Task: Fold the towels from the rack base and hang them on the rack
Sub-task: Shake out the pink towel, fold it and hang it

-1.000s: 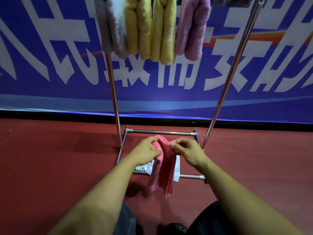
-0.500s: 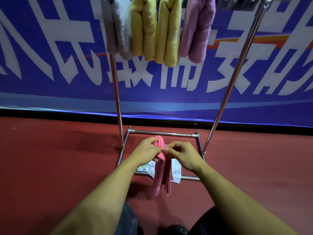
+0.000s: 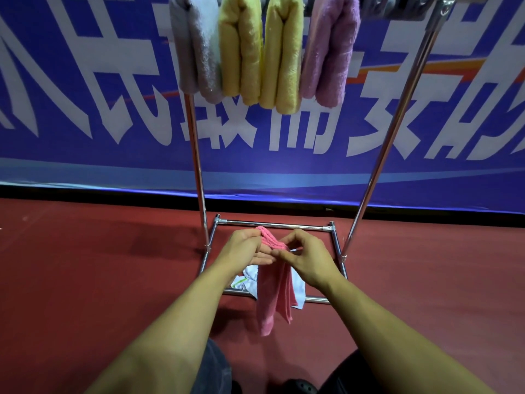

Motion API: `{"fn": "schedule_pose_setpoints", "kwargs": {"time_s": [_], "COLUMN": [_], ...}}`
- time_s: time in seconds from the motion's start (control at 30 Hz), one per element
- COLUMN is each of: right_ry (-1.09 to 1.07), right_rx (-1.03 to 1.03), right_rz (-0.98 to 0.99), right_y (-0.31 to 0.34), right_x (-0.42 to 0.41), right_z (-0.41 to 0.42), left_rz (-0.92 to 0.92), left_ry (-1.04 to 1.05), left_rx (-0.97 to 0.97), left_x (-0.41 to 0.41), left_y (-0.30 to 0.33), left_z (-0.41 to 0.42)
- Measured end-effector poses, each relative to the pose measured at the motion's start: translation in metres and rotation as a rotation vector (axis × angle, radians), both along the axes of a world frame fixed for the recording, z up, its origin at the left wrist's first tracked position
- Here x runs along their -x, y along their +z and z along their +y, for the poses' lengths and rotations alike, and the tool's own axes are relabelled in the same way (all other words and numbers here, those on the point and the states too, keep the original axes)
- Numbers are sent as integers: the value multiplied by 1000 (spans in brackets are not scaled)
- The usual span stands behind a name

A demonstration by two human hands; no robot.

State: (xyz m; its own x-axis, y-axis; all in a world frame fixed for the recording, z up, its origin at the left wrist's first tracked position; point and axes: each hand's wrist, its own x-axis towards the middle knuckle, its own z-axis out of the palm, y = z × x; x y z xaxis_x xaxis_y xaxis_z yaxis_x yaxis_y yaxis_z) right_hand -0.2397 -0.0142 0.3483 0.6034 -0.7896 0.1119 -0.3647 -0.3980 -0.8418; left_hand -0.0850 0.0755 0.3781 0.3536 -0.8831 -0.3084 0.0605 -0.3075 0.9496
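A pink towel (image 3: 274,297) hangs folded lengthwise from both my hands, above the rack base (image 3: 272,225). My left hand (image 3: 245,250) holds its bunched top edge from the left, and my right hand (image 3: 305,258) pinches the same edge from the right. Under the pink towel a white towel (image 3: 250,278) lies on the base. Higher up, the top bar of the metal rack (image 3: 196,155) carries a grey towel (image 3: 196,49), two yellow towels (image 3: 241,49) and a purple towel (image 3: 329,49), all folded.
A blue banner with white characters (image 3: 85,95) stands right behind the rack. Dark hanging items (image 3: 389,7) fill the right end of the top bar. Red floor (image 3: 99,280) lies all around. My knees and a dark shoe (image 3: 295,388) show at the bottom edge.
My hands have come together, gathering the pink towel's top edge into a narrower fold. The towel now hangs slimmer and longer. The view has tilted slightly downward.
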Motion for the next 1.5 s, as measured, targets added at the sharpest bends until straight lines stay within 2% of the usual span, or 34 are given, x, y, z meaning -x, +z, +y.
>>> {"fn": "schedule_pose_setpoints", "kwargs": {"time_s": [0.07,0.23,0.37,0.47,0.77,0.93,1.07,1.17,1.33,1.4,1.5], "right_ry": [-9,-46,-89,-136,-152,-115,-54,-43,-55,-9,117], "right_rx": [4,-11,-31,-50,-210,-258,-300,-312,-247,-301,-488], "right_rz": [-1,-36,-66,-94,-286,-426,-506,-523,-471,-459,-464], "right_y": [-1,-2,-1,3,13,23,29,30,28,27,24], "right_x": [1,8,13,16,19,14,12,11,14,17,19], "right_z": [-2,-8,-13,-15,-14,-8,-4,-3,-6,-7,-7], "left_rz": [-94,-707,-860,-786,-318,-298,-150,-169,-216,-223,-235], "left_ry": [-21,-64,-16,16,98,115,29,-2,62,66,74], "left_rx": [-29,-61,24,124,268,310,339,325,296,305,311], "left_x": [-3,-8,-1,2,2,0,3,7,13,13,12], "left_y": [-6,-16,-19,-19,-15,-8,-6,-7,-3,-2,1], "left_z": [-3,-2,-6,-10,-16,-14,-9,-11,-14,-13,-12]}}
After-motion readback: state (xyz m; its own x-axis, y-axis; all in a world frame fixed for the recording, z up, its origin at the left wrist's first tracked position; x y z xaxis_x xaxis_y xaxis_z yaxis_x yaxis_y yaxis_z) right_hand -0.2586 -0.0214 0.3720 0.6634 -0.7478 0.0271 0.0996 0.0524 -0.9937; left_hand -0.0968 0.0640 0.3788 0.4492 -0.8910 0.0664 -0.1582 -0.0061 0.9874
